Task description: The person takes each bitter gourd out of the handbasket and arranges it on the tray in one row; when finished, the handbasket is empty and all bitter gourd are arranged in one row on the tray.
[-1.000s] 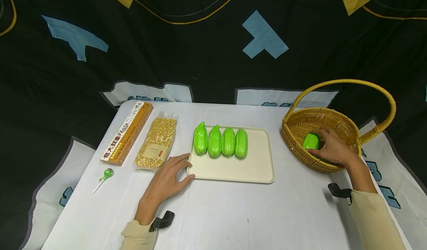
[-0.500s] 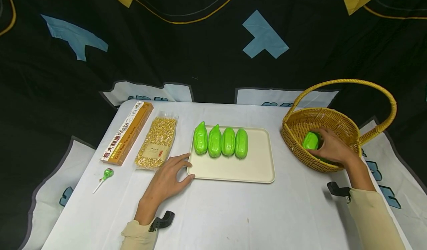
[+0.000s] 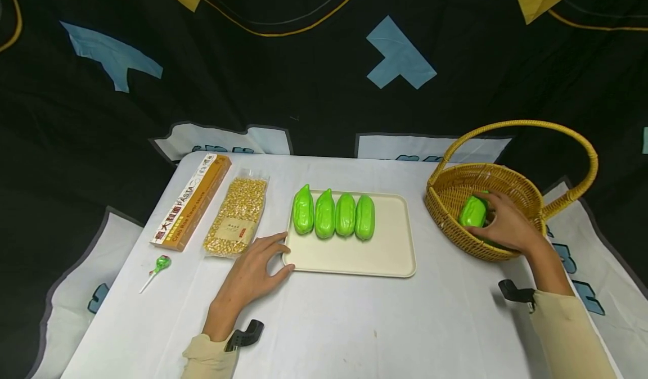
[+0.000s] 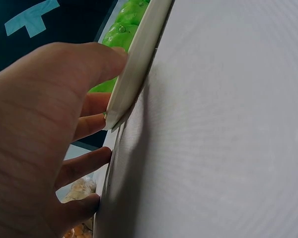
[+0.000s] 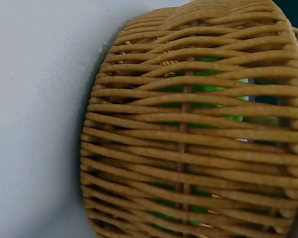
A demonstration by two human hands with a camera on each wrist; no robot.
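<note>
In the head view my right hand (image 3: 508, 224) reaches into a wicker basket (image 3: 455, 238). Its thumb and fingers grip a shiny green ridged toy bitter melon (image 3: 473, 212); more green shows beneath the hand. Through the weave in the right wrist view I see parts of green melons (image 5: 208, 82), but the hand is mostly hidden. My left hand (image 3: 253, 275) rests at the near left corner of a cream tray (image 3: 354, 258), thumb and fingertips touching its rim. Several similar green melons (image 3: 325, 214) lie side by side on the tray. The left wrist view shows the thumb against the tray's edge (image 4: 134, 74).
Left of the tray lie a bag of corn kernels (image 3: 237, 216), a pasta box (image 3: 192, 202) and a green lollipop (image 3: 161, 264). The basket's tall handle (image 3: 526, 123) arches over its opening. A dark printed cloth (image 3: 283, 86) hangs behind the white table (image 3: 324, 323).
The right hand's fingers have shifted slightly on the melon in the basket, and more of the melon shows now. The left hand and tray stay in place.
</note>
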